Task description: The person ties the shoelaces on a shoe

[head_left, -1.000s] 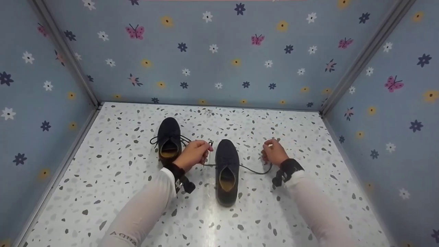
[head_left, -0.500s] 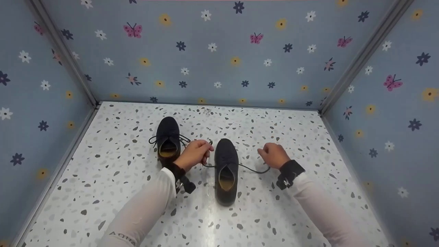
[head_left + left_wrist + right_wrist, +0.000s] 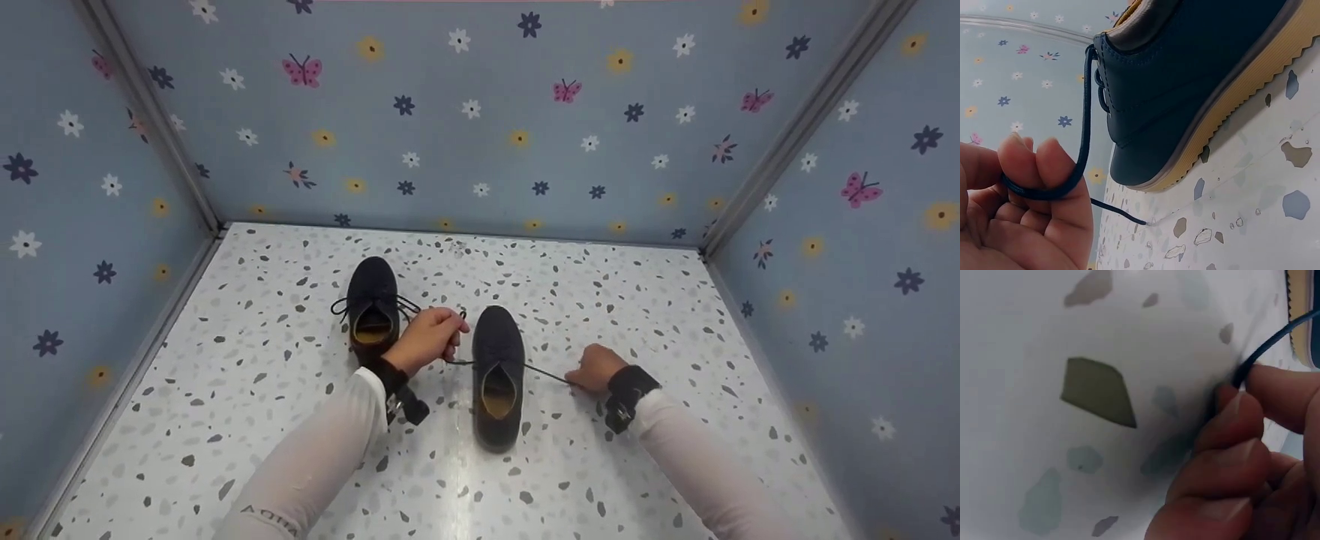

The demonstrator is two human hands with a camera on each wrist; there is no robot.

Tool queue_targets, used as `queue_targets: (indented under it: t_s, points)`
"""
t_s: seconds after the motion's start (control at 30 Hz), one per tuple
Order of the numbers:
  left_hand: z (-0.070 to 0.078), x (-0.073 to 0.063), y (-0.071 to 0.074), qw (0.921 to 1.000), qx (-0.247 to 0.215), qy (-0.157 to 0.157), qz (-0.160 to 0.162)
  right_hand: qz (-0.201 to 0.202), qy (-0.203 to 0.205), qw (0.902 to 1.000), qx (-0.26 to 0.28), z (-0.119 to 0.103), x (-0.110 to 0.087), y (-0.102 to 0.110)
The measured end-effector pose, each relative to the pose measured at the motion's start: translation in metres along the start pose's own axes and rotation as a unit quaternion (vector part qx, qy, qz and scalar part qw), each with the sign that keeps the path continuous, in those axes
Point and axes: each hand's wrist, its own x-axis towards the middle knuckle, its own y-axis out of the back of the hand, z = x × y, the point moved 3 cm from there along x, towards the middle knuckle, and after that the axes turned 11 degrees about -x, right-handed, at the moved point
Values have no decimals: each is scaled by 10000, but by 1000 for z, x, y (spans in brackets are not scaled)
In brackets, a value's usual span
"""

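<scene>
A dark navy lace-up shoe point(image 3: 498, 337) stands on the floor between my hands, toe pointing away. My left hand point(image 3: 430, 337) is left of it and holds one shoelace point(image 3: 1086, 112), which passes through its curled fingers; the lace's free end hangs beyond them in the left wrist view. On the other side, my right hand point(image 3: 596, 367) pinches the other shoelace point(image 3: 1275, 340) between thumb and forefinger, low over the floor. That lace runs nearly straight from the shoe to the hand. The shoe's yellow ridged sole point(image 3: 1230, 95) shows in the left wrist view.
A second navy shoe point(image 3: 372, 279) with its lace tied in a bow stands behind my left hand, partly covered by it. The speckled white floor point(image 3: 600, 480) is bounded by blue flowered panels point(image 3: 480, 112) at the back and both sides.
My right hand has moved down toward me and taken hold of the right lace, which went from a slack curve to nearly straight. My left hand has barely moved and keeps its lace.
</scene>
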Motion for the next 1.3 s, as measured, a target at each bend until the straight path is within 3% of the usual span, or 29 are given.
queue_targets:
  t_s: [0.17,0.33,0.43,0.57,0.67,0.8,0.9,1.07,1.17,1.3]
  points:
    - [-1,1,0,9999,77,-70,39,-134,202,9992,330,5,3,2]
    - [-1,3,-2,9998,152,-131,48,18,-189,9961,865,9,6,19]
    - [1,3,-3,9995,205,-216,115,509,-229,9899,1301,7,8,43]
    - [3,2,-4,9966,659,-469,171,1478,117,9753,1640,-9,10,83]
    - [4,0,-6,9895,1241,-734,137,2069,424,9620,1731,-31,11,109]
    - [5,-3,-10,9792,1789,-952,-3,2452,833,9519,1636,-72,14,131]
    - [4,-6,-12,9759,1955,-963,-103,2474,1272,9488,1495,-106,15,138]
    - [4,-7,-12,9704,2176,-1010,-294,1967,2314,9415,1460,-144,11,135]
    - [3,-5,-11,9672,2287,-1046,-350,1732,2607,9381,1483,-150,9,132]
    - [3,-5,-7,9649,2394,-1032,-310,1705,2596,9391,1467,-140,10,128]
